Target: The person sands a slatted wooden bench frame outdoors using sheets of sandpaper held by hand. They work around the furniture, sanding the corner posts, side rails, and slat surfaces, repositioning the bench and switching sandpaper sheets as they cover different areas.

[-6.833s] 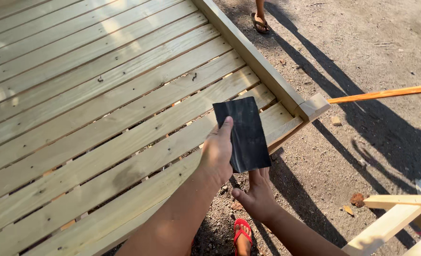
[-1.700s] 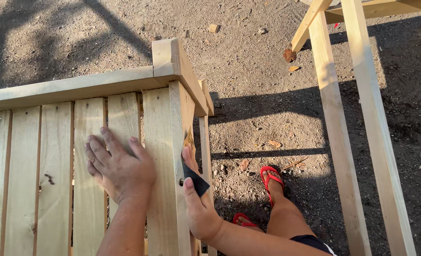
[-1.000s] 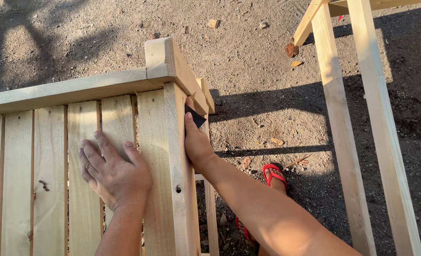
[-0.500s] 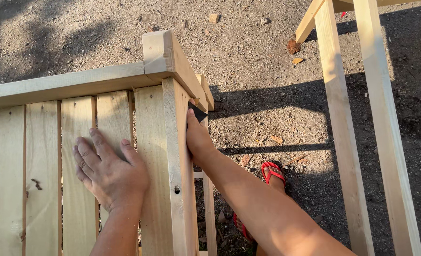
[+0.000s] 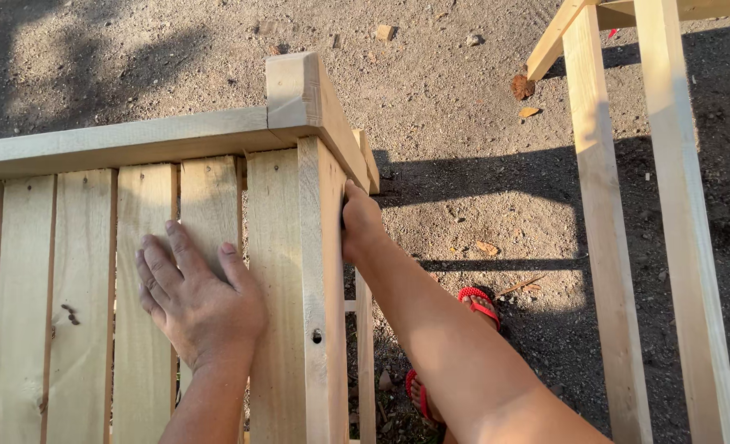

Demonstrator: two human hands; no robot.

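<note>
left hand [image 5: 200, 308] flat on slatted wooden panel [image 5: 77, 271]; right hand [image 5: 360, 224] at the panel's outer edge.

left palm lies on the slats, fingers spread, beside the edge board [image 5: 322, 296]. right hand presses the side of that board just below the corner block [image 5: 299, 90]; anything it may hold is hidden. red sandals [image 5: 480, 302] stand on the dirt ground [image 5: 480, 189], near a second wooden frame [image 5: 628, 247].

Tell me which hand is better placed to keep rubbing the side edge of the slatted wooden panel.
The right hand, likely. It is already pressed against the outer edge rail just below the corner block. The left hand lies flat on the slats, fingers spread, apparently steadying the panel.
</note>
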